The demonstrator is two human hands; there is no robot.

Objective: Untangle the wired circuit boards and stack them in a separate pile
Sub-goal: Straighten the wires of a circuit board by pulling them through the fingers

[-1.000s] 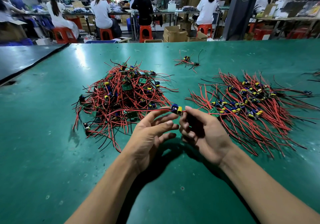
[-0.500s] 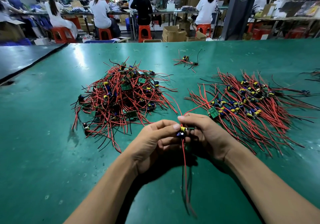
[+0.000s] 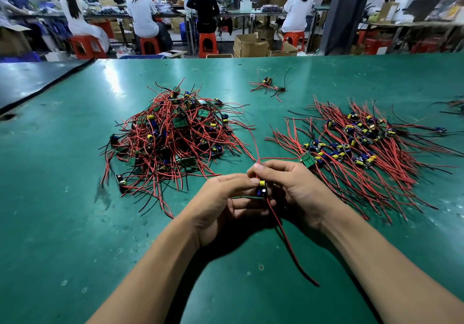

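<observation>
On the green table [image 3: 62,198], the tangled heap [image 3: 173,138] lies far and left and the sorted pile [image 3: 364,148] far and right, its near-left edge just beside the right hand [image 3: 296,188]. That hand and the left hand [image 3: 221,205] meet mid-table, both pinching one small circuit board [image 3: 262,188] in curled fingertips. Its red wire [image 3: 288,243] trails near and rightward. Another red strand [image 3: 254,143] runs far toward the heap, perhaps snagged. The pile lies right of the grip, so the right hand seems better placed.
</observation>
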